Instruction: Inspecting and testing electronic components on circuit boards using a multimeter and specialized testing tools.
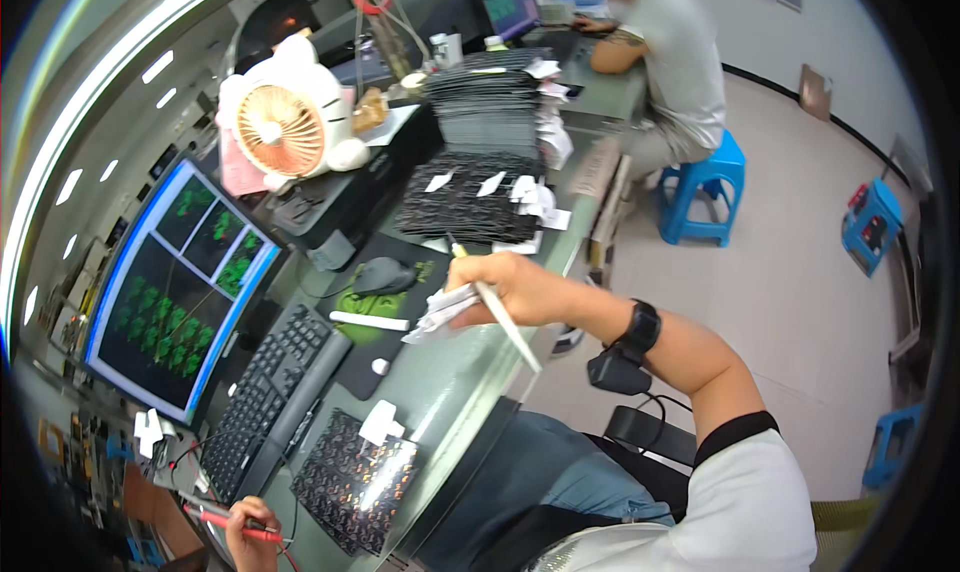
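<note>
My right hand [512,290] is closed over the desk, around a slim pale pen-like tool [508,327] with a yellowish section and a dark tip. Folded white paper [440,314] is bunched under the same fingers. At the lower left, my left hand [250,537] pinches red probes [235,523] with thin wires; how many it holds is hard to tell. Between my hands lies a dark, shiny patterned panel [350,487], resembling a circuit board, with a crumpled white slip [380,424] on its upper edge.
A black keyboard [270,397] and a lit monitor [180,292] stand left. A mouse [384,276] rests on a green-black mat. Beyond are tall stacks of dark panels [480,117] with white slips and a pink-white fan [285,127]. A person [680,62] sits on a blue stool [705,197].
</note>
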A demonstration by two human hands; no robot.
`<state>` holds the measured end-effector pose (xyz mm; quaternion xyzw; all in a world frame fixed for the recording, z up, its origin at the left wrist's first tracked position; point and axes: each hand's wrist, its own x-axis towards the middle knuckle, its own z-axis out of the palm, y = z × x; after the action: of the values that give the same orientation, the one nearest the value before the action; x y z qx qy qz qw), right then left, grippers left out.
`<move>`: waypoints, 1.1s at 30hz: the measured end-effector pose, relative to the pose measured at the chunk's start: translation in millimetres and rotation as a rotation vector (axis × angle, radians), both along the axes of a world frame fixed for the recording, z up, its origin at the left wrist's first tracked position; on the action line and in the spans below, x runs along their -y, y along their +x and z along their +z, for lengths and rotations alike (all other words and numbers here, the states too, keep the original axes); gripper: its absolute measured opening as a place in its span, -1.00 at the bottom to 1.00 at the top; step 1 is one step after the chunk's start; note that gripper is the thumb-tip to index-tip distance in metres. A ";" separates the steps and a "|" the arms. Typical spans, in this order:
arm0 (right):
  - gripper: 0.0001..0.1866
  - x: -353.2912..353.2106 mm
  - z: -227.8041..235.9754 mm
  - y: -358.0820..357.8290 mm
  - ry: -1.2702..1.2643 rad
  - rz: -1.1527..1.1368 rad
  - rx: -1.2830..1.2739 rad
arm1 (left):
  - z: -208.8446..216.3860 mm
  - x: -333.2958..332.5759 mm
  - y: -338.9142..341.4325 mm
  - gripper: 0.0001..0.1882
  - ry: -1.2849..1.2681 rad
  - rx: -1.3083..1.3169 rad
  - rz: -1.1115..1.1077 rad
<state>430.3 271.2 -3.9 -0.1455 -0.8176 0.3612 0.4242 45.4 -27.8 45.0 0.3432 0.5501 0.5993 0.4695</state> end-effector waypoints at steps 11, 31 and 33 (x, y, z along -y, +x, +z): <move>-0.58 23.1 -163.1 192.8 -0.486 -0.174 0.625 | -4.3 8.7 3.6 -0.80 0.029 0.002 0.091; -0.83 -15.9 -194.5 165.4 -0.514 -0.122 0.926 | -48.9 7.8 -29.6 -0.60 0.068 -0.077 0.176; -0.79 16.2 -136.1 141.7 -0.862 -0.048 0.764 | -56.5 3.0 -33.9 -0.61 0.149 -0.105 0.210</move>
<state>572.0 255.0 -140.0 -0.4439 -0.6883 0.5737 0.0091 11.6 -30.8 -11.4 0.3485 0.5609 0.6655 0.3479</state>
